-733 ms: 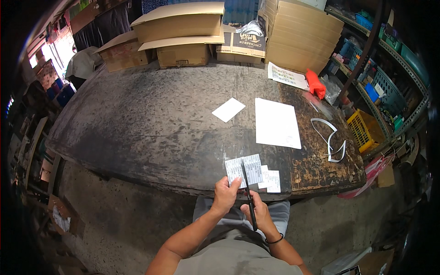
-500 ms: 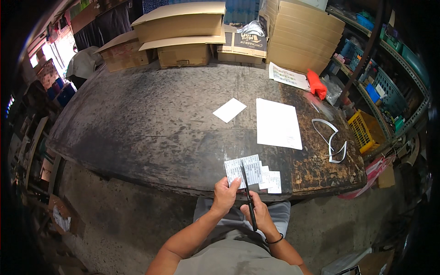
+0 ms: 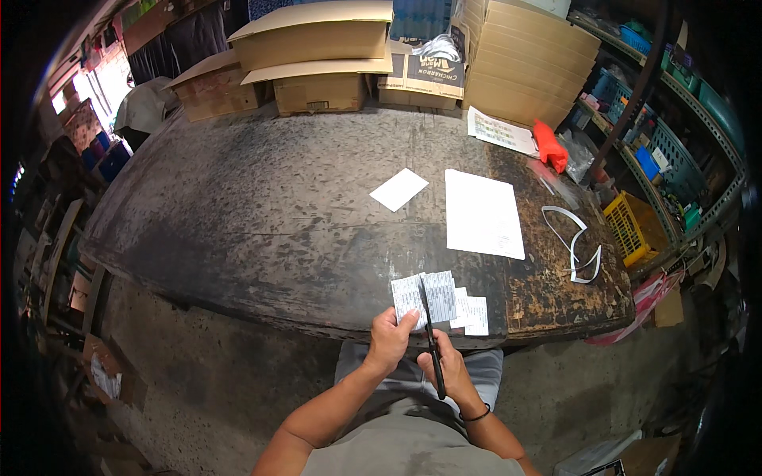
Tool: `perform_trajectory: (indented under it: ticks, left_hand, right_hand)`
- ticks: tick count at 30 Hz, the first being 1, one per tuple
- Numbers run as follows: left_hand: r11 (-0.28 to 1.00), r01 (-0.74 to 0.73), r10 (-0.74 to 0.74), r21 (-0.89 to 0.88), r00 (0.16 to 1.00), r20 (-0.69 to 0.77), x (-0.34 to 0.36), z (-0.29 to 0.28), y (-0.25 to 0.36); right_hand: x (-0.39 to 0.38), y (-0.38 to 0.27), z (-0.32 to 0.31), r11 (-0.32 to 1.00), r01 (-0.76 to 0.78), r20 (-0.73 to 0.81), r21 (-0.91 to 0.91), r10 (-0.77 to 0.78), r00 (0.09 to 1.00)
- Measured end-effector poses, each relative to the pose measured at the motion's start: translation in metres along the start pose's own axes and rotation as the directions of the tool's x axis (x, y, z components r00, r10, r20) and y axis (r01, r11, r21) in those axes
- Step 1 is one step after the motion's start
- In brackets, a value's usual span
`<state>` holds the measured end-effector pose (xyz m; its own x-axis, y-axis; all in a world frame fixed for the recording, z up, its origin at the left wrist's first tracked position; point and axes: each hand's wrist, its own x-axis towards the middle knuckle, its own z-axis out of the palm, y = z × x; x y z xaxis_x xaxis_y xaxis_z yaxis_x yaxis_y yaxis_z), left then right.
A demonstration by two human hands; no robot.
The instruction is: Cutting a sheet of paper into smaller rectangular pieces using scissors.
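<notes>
Between its thumb and fingers my left hand (image 3: pixel 388 341) pinches a printed paper sheet (image 3: pixel 406 293) at its lower edge, above the near edge of the table. My right hand (image 3: pixel 452 371) is closed around the black handles of a pair of scissors (image 3: pixel 435 363). The dark blades point away from me and lie along the sheet's right side. To the right of the blades a printed paper piece (image 3: pixel 442 295) sits slightly askew. Smaller printed slips (image 3: pixel 476 316) lie overlapping beside it on the table.
On the dark, worn table (image 3: pixel 262 214) lie a white card (image 3: pixel 399 190), a stack of white sheets (image 3: pixel 482 213) and a loose white strap (image 3: pixel 577 238). Cardboard boxes (image 3: pixel 313 47) line the far side. A red bag (image 3: pixel 549 146) lies far right, near shelves with baskets (image 3: pixel 631 228).
The scissors have cut up through the top of the sheet. The right-hand piece has parted from the held part and dropped slightly. Both hands stay nearly in place.
</notes>
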<state>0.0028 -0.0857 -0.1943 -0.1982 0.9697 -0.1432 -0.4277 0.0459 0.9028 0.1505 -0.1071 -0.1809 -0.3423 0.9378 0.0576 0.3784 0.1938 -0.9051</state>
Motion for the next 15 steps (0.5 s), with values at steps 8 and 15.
perform_trajectory:
  ticks: [8, 15]
  left_hand:
    - [0.999, 0.025, -0.024, 0.029, 1.0, -0.007, -0.004, 0.0, 0.001]
    - [0.999, 0.033, -0.032, 0.034, 0.999, -0.009, -0.002, -0.003, -0.003]
  right_hand:
    - [0.001, 0.004, 0.002, 0.999, -0.019, 0.014, 0.03, 0.018, 1.0]
    - [0.002, 0.01, 0.006, 0.999, 0.031, -0.014, 0.032, -0.03, 0.999]
